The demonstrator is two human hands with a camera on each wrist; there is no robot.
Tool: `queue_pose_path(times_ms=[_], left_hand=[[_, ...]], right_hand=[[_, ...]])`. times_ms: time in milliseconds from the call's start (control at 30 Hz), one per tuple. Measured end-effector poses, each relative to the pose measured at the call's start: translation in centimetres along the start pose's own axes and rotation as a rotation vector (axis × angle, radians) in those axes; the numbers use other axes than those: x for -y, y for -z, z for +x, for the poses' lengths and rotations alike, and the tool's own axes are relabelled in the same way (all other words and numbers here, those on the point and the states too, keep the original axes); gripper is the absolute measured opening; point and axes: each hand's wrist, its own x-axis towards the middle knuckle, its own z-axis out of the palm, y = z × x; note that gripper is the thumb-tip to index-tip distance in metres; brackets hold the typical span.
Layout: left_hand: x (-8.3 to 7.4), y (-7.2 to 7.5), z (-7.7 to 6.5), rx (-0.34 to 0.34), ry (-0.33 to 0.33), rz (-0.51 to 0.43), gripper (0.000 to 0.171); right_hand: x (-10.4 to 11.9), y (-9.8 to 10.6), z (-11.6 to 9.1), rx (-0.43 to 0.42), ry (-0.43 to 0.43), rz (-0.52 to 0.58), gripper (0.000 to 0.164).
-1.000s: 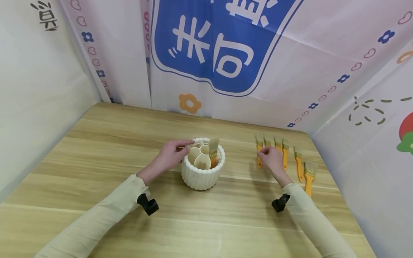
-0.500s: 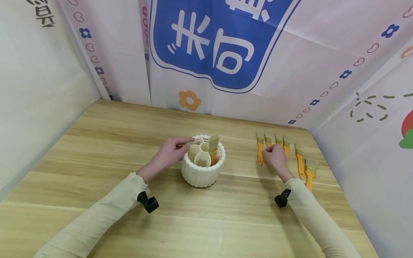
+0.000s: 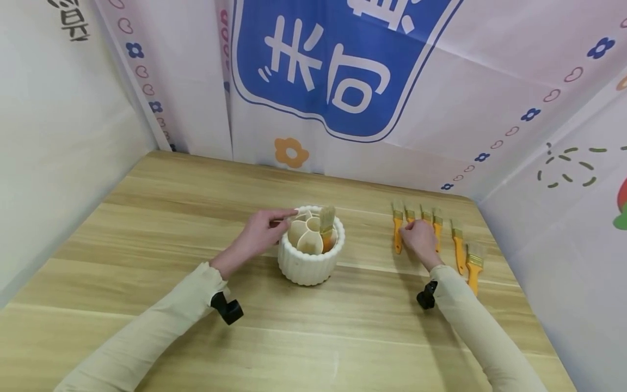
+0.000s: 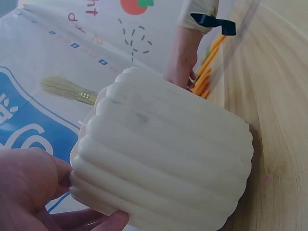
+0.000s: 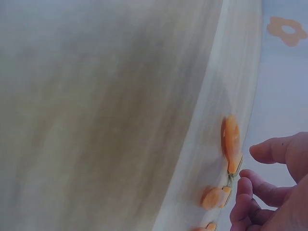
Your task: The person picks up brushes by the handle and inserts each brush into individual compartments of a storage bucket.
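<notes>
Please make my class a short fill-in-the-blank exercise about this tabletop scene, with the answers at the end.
1. Only ____ pale-bristled paintbrush stands in the round, white, ribbed holder.
2. The person's ____ bare hand touches the holder, while the other bare hand is by the orange-handled loose brushes.
3. There are ____ loose brushes lying on the light-brown wooden table.
4. The large flower printed low on the white backdrop is coloured ____.

Missing words: one; left; six; orange.
</notes>
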Motion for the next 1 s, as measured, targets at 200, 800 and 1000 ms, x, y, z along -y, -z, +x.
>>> queue_pose_path(times_ms=[200, 800, 1000], left_hand=[[0.1, 0.0, -0.1, 0.003, 0.0, -0.015, 0.035], [0.4, 0.0, -0.3, -0.005, -0.014, -0.023, 0.035], [0.3, 0.2, -0.3, 0.0, 0.014, -0.022, 0.035]], right_hand=[[0.3, -0.4, 0.7, -0.018, -0.008, -0.026, 0.028], [1.1, -1.6, 2.5, 0.003, -0.051, -0.125, 0.039], [1.4, -1.9, 2.9, 0.013, -0.075, -0.128, 0.034]])
